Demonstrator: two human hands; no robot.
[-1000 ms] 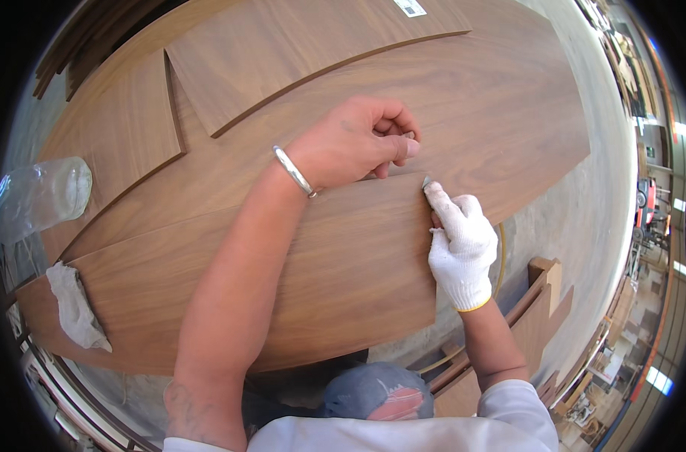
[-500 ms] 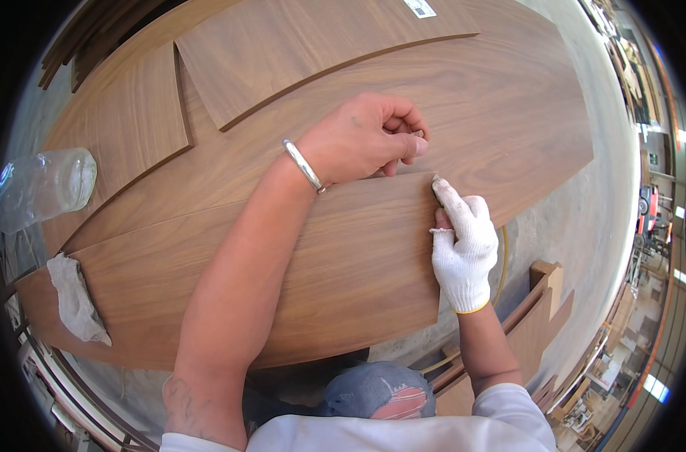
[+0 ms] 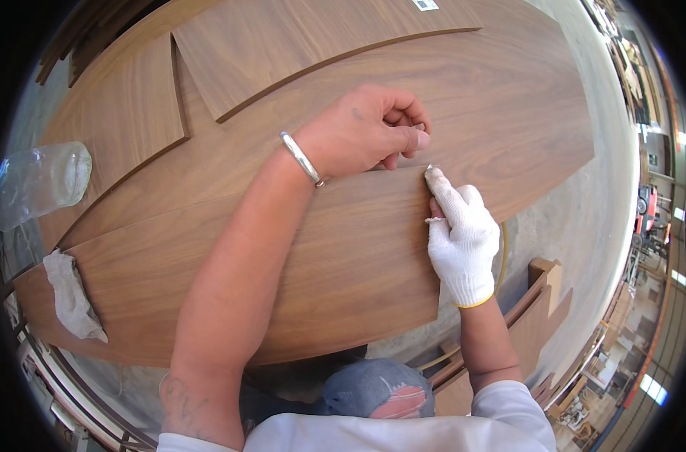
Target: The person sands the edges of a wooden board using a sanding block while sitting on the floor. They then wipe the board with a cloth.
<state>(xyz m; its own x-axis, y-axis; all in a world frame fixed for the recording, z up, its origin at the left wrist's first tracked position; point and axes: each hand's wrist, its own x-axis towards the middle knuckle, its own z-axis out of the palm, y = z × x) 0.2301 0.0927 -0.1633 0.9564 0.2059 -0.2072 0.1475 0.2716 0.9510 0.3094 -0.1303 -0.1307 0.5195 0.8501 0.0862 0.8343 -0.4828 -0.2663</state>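
Observation:
A brown wood-grain panel (image 3: 343, 256) lies nearest me on top of a larger wood-grain board (image 3: 508, 98). My left hand (image 3: 373, 129), bare with a silver bangle (image 3: 301, 160) at the wrist, hovers over the panel's far edge near its right corner. Its fingers are curled, with thumb and forefinger pinched; whatever they hold is too small to name. In a white knit glove, my right hand (image 3: 463, 245) rests against the panel's right end. Its forefinger points to the far corner, where something small and pale shows at the tip. The other fingers are folded.
Two more wood-grain panels (image 3: 313, 45) (image 3: 128, 124) lie toward the back and left. A clear glass jar (image 3: 45, 184) stands at the left, and a greyish cloth (image 3: 73, 297) drapes the panel's left end. Stacked boards (image 3: 535, 316) sit low at the right, beside a yellow hose (image 3: 502, 260).
My right hand has shifted slightly up and left, its fingertip now at the panel's far corner. My left hand keeps its pinch, having moved very little.

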